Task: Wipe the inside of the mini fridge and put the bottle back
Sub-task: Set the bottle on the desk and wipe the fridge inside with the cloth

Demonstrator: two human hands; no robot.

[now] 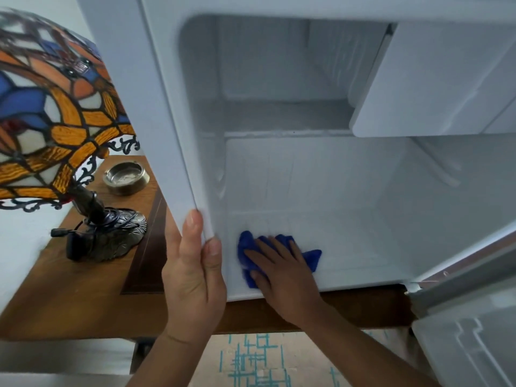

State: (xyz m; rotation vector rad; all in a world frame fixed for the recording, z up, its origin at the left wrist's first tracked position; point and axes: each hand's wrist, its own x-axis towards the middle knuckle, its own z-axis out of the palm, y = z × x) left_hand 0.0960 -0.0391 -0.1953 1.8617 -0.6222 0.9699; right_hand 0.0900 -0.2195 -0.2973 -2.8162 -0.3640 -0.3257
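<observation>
The white mini fridge [178,107] stands open on a wooden table, its inside bare and frosty at the back. A blue cloth [312,258] lies on the fridge floor near the front left corner. My right hand [282,272] presses flat on the cloth with fingers spread. My left hand [195,269] grips the fridge's left front edge low down, thumb on the inner side. No bottle is in view.
The fridge door [469,317] hangs open at the right. A small freezer flap [435,79] is at the upper right inside. On the wooden table [83,297] to the left stand a stained-glass lamp [55,107] and a metal ashtray [125,177].
</observation>
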